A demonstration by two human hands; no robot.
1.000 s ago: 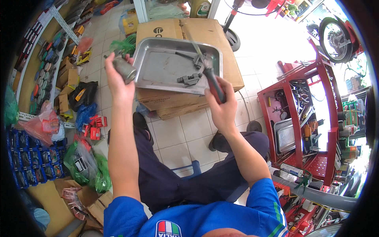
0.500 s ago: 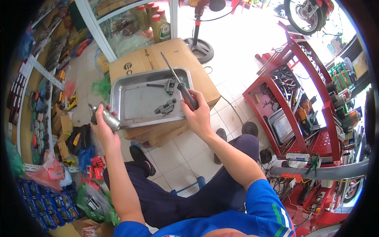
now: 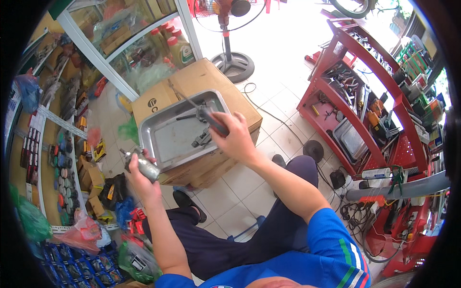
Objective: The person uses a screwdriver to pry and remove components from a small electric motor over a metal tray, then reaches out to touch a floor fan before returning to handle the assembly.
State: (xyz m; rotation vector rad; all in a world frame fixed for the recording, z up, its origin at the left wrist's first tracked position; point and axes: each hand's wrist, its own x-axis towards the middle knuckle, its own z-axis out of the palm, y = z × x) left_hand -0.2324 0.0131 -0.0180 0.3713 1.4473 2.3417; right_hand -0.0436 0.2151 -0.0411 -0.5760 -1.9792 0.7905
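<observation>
My left hand [image 3: 145, 181] is wrapped round a small silver cylindrical motor [image 3: 149, 170] with a narrow shaft end, left of the metal tray. My right hand [image 3: 236, 138] grips the dark handle of a screwdriver [image 3: 214, 123], whose long blade slants up and left over the tray. Inside the shallow rectangular tray [image 3: 165, 143] lie two dark metal parts: a rod-ended piece [image 3: 186, 116] towards the back, partly covered by the screwdriver, and a smaller bolted piece [image 3: 201, 139] near my right hand. The tray rests on a cardboard box [image 3: 242, 103].
At the right stands a red tool cart [image 3: 307, 98] full of hand tools. A fan's round base [image 3: 237, 67] is behind the box, with a cable on the tiles. Glass cabinet [image 3: 103, 72] and stocked shelves [image 3: 65, 125] line the left; plastic bags [image 3: 137, 259] lie near my left arm.
My right hand has moved left and lower over the tray, tilting the screwdriver further left. The left hand still holds the motor. The whole view has shifted and turned slightly.
</observation>
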